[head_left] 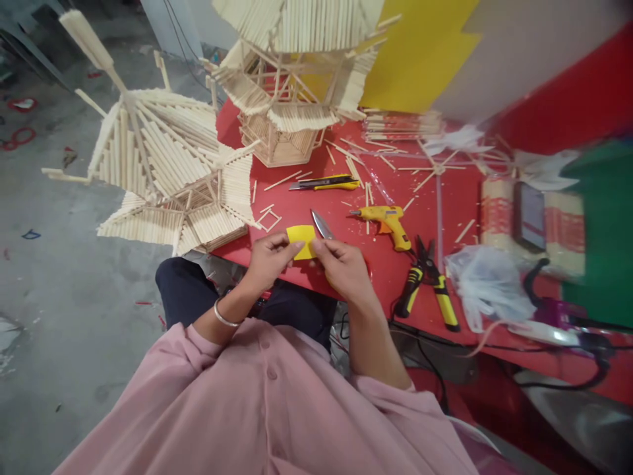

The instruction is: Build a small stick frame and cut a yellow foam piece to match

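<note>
In my left hand (pixel 270 257) a small piece of yellow paper (pixel 301 239) is pinched between thumb and fingers, above the table's front edge. My right hand (pixel 343 264) is closed at the paper's right edge, its thumb against it. A pointed metal blade (pixel 322 225) sticks out from the right hand's fingers, angled up and left; its handle is hidden, so I cannot tell whether it is scissors or a knife. Beyond the hands lies a yellow utility knife (pixel 326 183). Right of them lies a yellow glue gun (pixel 383 219).
Two stick-built pagoda models, one at left (pixel 173 158) and one behind (pixel 291 99), flank the red table (pixel 316 211). Black-and-yellow cutters (pixel 425 284), a plastic bag (pixel 487 284), stick bundles (pixel 564 227) and a phone (pixel 530 214) lie at right. Loose sticks and cables are scattered about.
</note>
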A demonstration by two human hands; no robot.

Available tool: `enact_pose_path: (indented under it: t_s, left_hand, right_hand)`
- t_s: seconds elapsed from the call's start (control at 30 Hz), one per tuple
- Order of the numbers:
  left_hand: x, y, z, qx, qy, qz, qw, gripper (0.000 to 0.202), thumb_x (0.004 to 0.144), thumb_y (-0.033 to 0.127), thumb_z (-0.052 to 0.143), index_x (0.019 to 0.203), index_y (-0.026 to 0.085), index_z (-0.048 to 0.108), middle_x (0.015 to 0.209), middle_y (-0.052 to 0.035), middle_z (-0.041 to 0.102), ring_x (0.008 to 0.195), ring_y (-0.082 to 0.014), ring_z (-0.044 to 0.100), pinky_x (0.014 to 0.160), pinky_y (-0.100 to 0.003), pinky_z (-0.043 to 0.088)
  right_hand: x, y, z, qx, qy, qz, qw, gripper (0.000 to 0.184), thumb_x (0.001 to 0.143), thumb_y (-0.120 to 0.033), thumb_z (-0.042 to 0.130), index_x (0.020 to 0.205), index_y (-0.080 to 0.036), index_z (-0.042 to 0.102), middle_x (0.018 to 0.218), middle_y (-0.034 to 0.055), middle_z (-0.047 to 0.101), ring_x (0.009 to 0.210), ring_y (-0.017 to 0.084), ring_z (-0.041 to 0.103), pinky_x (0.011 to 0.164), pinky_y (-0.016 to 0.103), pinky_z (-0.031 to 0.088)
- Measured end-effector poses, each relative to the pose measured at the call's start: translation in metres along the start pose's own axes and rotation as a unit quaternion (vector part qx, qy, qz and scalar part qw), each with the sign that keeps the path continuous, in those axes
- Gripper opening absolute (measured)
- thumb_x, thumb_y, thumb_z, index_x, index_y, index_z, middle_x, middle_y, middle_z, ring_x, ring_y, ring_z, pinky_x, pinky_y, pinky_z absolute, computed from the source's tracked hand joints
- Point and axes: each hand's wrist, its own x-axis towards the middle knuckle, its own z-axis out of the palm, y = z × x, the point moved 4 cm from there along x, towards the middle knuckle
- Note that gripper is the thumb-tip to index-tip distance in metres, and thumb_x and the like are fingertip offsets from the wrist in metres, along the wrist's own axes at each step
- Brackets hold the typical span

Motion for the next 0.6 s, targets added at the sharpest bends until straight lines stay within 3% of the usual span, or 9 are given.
enact_pose_path:
  t_s: [0.07,0.13,0.23,0.33,0.43,0.6]
  left_hand:
    - [0.004,-0.002,-0.001,-0.041,0.012,-0.050,0.998,0.042,0.067,0.052,0.081,0.067,0.017,0.057,0.041,0.0068,0.051,0.030,-0.0044,0.036,0.033,-0.018,0.025]
    - [0.009,-0.002,-0.002,-0.066,0.018,-0.072,0.995,0.042,0.066,0.050,0.082,0.066,0.018,0.054,0.043,0.0041,0.057,0.028,-0.0057,0.040,0.030,-0.018,0.025]
    - [0.016,-0.002,-0.001,-0.085,0.014,-0.098,0.991,0.040,0.063,0.045,0.082,0.069,0.017,0.054,0.048,-0.0001,0.064,0.030,-0.0090,0.049,0.031,-0.018,0.033]
    - [0.021,-0.003,0.002,-0.104,0.020,-0.118,0.987,0.038,0.060,0.038,0.082,0.080,0.014,0.059,0.051,-0.0014,0.067,0.035,-0.0116,0.057,0.035,-0.019,0.043]
    - [0.024,-0.004,0.003,-0.111,0.033,-0.127,0.985,0.043,0.058,0.034,0.083,0.088,0.014,0.059,0.056,-0.0030,0.070,0.038,-0.0141,0.060,0.037,-0.021,0.047]
    - [0.028,-0.005,0.005,-0.105,0.035,-0.139,0.984,0.042,0.068,0.044,0.080,0.088,0.014,0.058,0.062,-0.0067,0.073,0.043,-0.0157,0.064,0.037,-0.020,0.046]
  right_hand:
    - [-0.008,0.002,-0.012,-0.112,0.050,-0.041,0.992,0.043,0.095,-0.053,0.047,0.085,-0.019,0.070,0.078,0.0052,0.070,0.073,0.019,0.063,0.070,0.030,0.049]
    - [-0.018,0.005,-0.024,-0.257,0.091,-0.083,0.959,0.034,0.096,-0.042,0.049,0.107,-0.019,0.071,0.101,0.0107,0.072,0.092,0.024,0.066,0.084,0.036,0.051]
    - [-0.033,0.014,-0.030,-0.406,0.067,-0.092,0.907,0.040,0.090,-0.025,0.051,0.128,-0.017,0.063,0.117,0.0148,0.068,0.107,0.028,0.061,0.087,0.039,0.052]
    - [-0.041,0.018,-0.028,-0.472,0.054,-0.081,0.876,0.051,0.084,-0.016,0.054,0.134,-0.018,0.059,0.120,0.0149,0.064,0.110,0.030,0.058,0.088,0.040,0.052]
    - [-0.039,0.019,-0.028,-0.511,0.064,-0.035,0.857,0.053,0.083,-0.018,0.056,0.137,-0.017,0.057,0.116,0.0154,0.064,0.103,0.029,0.059,0.082,0.037,0.051]
    - [-0.029,0.017,-0.037,-0.553,0.038,0.003,0.832,0.061,0.083,-0.018,0.056,0.143,-0.014,0.051,0.108,0.0165,0.068,0.094,0.028,0.063,0.071,0.033,0.049]
